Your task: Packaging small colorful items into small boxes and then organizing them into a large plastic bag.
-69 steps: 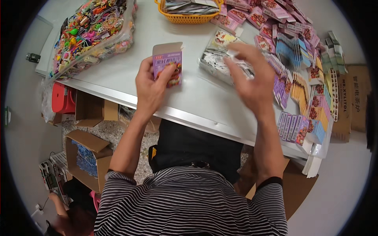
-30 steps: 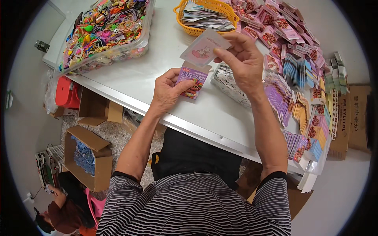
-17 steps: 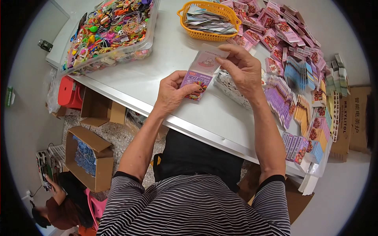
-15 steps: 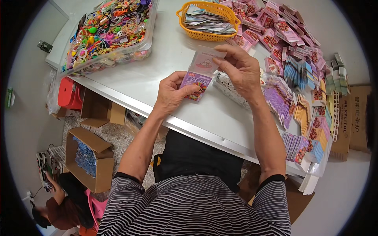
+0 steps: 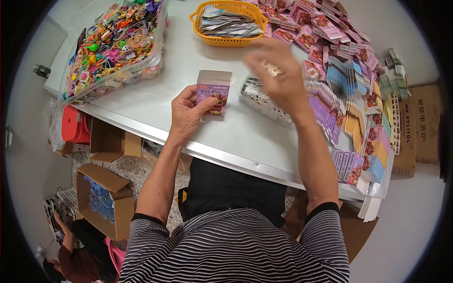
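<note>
While a white table spread beneath, a yellow basket stood at twelve o'clock. The right hand was too blurred to tell spread or hold. The left hand, nearer, was pinched closed on a purple box at its one o'clock, long axis twelve to six; the right hand was at the box's two.

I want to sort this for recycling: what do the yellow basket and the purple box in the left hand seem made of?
Yellow basket: likely moulded plastic, slightly glossy, given its even colour and regular perforations.
Purple box in the left hand: probably thin printed card; its raised flap looks plain greyish and matt.
</note>
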`<state>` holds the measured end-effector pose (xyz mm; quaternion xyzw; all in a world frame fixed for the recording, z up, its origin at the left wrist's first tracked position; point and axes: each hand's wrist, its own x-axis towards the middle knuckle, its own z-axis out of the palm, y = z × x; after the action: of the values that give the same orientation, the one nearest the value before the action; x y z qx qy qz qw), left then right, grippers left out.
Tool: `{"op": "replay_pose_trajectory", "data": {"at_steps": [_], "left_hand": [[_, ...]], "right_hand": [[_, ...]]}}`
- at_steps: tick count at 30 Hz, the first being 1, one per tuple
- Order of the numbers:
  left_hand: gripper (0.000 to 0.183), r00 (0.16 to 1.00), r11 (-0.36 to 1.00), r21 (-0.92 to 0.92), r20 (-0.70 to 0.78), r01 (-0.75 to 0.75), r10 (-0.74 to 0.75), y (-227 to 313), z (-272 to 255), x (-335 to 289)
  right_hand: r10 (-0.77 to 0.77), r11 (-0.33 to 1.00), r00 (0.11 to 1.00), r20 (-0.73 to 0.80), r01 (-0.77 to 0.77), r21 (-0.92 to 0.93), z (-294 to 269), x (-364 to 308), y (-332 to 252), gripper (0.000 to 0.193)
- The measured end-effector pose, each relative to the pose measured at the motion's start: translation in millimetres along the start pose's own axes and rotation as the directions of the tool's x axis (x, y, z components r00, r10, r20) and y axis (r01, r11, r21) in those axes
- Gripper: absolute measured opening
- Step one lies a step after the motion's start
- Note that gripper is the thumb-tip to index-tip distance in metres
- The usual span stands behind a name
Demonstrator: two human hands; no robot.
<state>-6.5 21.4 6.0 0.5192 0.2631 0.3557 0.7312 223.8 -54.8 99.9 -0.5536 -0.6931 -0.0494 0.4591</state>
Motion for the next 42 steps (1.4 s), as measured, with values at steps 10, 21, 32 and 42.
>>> {"op": "replay_pose_trajectory", "data": {"at_steps": [10, 21, 32, 42], "left_hand": [[0.033, 1.0, 0.999, 0.046, 0.002, 0.0, 0.0, -3.3, 8.5, 3.3], [0.033, 1.0, 0.998, 0.065, 0.002, -0.013, 0.013, 1.4, 8.2, 0.6], [0.033, 1.0, 0.999, 0.041, 0.022, 0.012, -0.013, 5.3, 10.3, -1.2], [0.033, 0.998, 1.0, -0.022, 0.051, -0.02, 0.021, -1.0, 8.6, 1.8]], "right_hand": [[0.556, 0.739, 0.72, 0.415, -0.199, -0.644, -71.6, -18.9, 106.4, 0.032], [0.634, 0.601, 0.659, 0.404, -0.092, -0.794, -53.7, -29.0, 109.0, 0.016], [0.522, 0.811, 0.838, 0.16, -0.43, -0.397, -60.3, 3.5, 53.0, 0.01], [0.147, 0.983, 0.97, 0.195, -0.165, 0.08, 33.8, 7.6, -18.9, 0.013]]}}
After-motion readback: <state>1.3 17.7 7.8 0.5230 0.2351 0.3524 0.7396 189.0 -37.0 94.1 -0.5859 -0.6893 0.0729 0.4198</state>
